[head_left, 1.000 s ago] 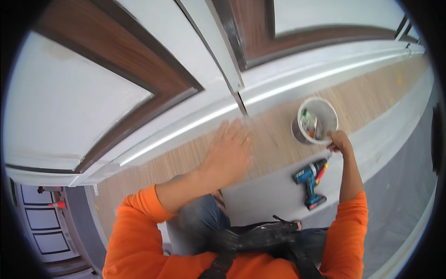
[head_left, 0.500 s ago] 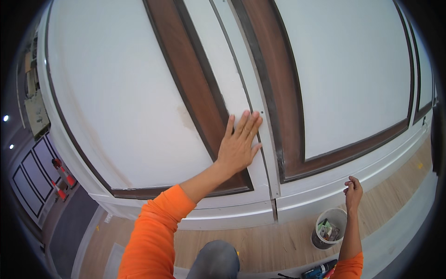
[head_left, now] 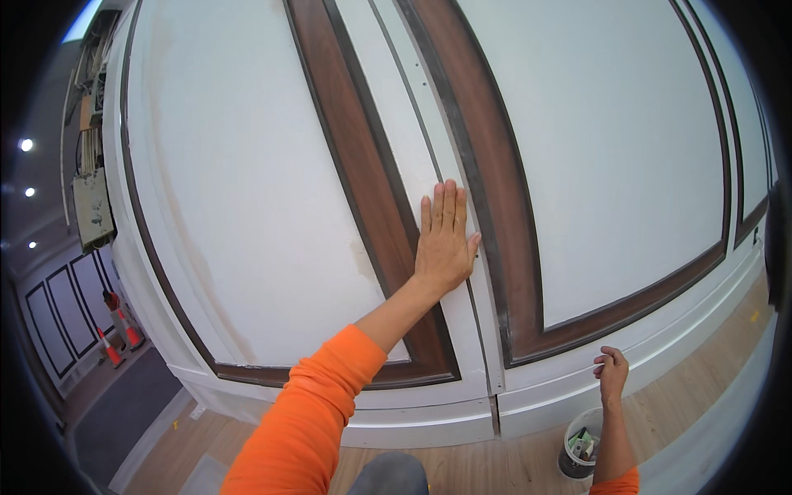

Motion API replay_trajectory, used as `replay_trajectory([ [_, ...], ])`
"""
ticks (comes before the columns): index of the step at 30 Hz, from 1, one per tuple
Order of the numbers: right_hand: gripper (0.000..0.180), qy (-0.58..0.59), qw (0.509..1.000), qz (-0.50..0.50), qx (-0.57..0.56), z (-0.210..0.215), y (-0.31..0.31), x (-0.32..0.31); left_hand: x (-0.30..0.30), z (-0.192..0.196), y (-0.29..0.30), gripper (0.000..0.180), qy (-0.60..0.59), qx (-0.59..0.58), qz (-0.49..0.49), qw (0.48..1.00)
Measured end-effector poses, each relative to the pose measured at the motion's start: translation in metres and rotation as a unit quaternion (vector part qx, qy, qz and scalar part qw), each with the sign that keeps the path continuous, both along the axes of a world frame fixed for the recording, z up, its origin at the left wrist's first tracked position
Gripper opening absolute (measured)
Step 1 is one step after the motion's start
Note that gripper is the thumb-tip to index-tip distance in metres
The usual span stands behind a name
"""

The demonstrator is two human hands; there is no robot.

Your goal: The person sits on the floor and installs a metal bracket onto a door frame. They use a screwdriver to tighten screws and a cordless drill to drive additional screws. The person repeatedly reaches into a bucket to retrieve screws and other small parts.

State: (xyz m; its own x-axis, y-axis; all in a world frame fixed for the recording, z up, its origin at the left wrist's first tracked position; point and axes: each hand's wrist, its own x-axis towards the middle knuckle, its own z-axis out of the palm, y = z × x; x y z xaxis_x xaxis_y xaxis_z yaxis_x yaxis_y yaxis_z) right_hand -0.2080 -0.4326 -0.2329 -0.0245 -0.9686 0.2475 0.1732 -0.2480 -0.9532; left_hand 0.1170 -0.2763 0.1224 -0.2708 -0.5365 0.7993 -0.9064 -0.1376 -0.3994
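My left hand (head_left: 445,243) lies flat with its fingers stretched out on the white strip (head_left: 404,177) between two brown-trimmed panels. Its fingertips reach over the narrow dark seam in that strip. On either side run wide brown trim boards (head_left: 351,132) with dark edges. Lower and to the right, my right hand (head_left: 612,371) hangs in front of the white base of the wall, its fingers curled in; anything in them is too small or hidden to make out. Several small dark holes or screw heads dot the strip.
A bucket (head_left: 580,462) with small items inside stands on the wood floor below my right forearm. My knee (head_left: 389,476) shows at the bottom. Orange traffic cones (head_left: 110,348) stand far left, near a dark mat (head_left: 136,412). An open box with wires (head_left: 92,202) juts out at the left.
The view has tilted up, so the floor sits lower and the drill near the bucket is out of sight. My left hand has slid up along the strip, its fingers closer together.
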Motion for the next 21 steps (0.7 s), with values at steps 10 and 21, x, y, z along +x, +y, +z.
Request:
replay_trajectory([
  [10,0.031,0.168,0.982,0.080,-0.042,-0.004,0.029,0.004,-0.013,-0.175,0.032,0.088,0.044,0.136,0.034,0.989],
  [21,0.031,0.385,0.915,0.098,0.066,-0.023,0.044,-0.048,-0.007,-0.348,0.060,0.078,-0.044,0.313,0.039,0.948],
])
